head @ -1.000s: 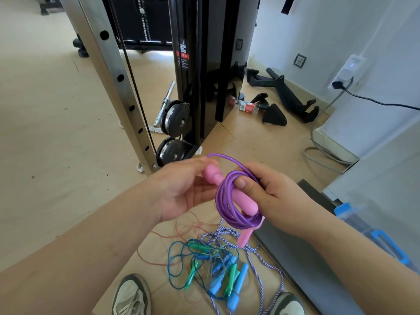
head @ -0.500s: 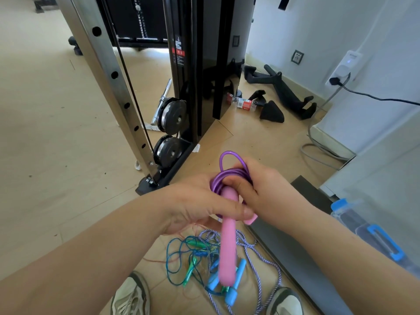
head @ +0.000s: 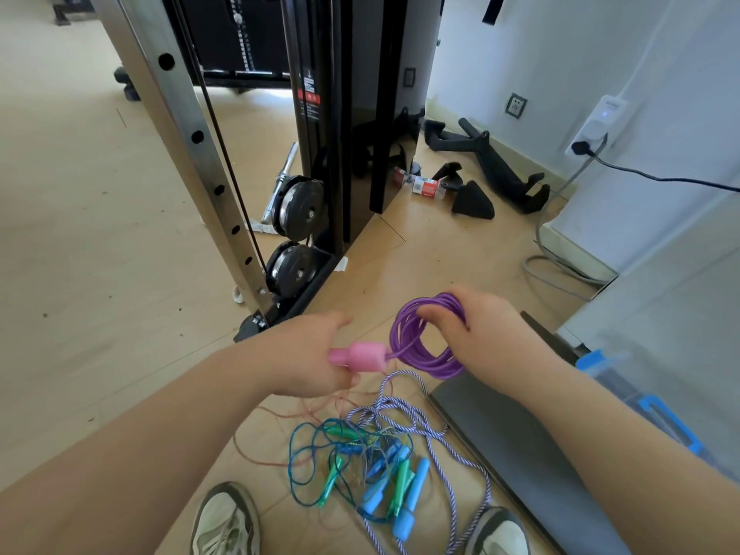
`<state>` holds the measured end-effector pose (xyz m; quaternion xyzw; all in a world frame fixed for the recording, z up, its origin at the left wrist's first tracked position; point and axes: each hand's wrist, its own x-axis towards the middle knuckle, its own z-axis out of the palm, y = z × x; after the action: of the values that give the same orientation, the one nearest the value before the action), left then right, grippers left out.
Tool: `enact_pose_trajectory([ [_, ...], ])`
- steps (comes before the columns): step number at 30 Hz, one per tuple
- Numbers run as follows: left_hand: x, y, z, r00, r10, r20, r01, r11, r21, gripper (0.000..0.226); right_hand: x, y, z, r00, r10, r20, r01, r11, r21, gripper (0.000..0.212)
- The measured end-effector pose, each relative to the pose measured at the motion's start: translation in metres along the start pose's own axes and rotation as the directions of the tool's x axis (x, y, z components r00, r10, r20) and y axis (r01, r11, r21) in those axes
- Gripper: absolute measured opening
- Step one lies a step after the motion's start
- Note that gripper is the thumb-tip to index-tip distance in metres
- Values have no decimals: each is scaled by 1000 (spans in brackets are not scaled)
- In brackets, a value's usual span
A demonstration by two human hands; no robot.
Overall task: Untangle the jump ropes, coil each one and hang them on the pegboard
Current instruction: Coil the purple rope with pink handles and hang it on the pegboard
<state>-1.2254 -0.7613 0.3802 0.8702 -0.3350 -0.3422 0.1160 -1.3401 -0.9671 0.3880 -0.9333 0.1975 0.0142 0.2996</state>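
Holding the purple coil (head: 434, 365) above the floor (head: 120, 274), the right grip (head: 482, 334) clasps its loops; the left grip (head: 306, 354) clenches the pink handle (head: 363, 356) beside it. Other ropes (head: 372, 454) lie tangled below.

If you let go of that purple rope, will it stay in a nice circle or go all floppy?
Probably floppy: the purple rope holds its loops only where the right hand grips them together. It looks smooth and shiny, so the loops may slip apart. The pink handle in the left hand looks stiff and would likely drag that end down.
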Motion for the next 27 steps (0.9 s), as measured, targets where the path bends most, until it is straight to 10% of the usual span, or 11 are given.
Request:
enact_pose_trajectory([
  [8, -6, 24, 7, 989, 46, 141, 16, 912, -410, 157, -2, -14, 13, 994, -62, -89, 49, 988, -143, 36],
  [10, -5, 32, 9, 1000, 16, -7, -17, 860, -509, 150, -5, -18, 13, 992, -96, -81, 90, 993, -78, 29],
  [14, -1, 38, 14, 985, 56, -165, -131, 859, -494, 67, -8, -21, 13, 990, -125, -64, 127, 991, 29, 22],
  [19, -7, 37, 5, 942, 125, -311, -103, 991, 87, 98, -10, -25, 11, 984, -127, -123, 128, 992, -5, 24],
  [27, -4, 30, 1, 956, 170, -238, -276, 788, -550, 74, -19, -34, -2, 975, -212, 62, 176, 916, 361, 19],
])
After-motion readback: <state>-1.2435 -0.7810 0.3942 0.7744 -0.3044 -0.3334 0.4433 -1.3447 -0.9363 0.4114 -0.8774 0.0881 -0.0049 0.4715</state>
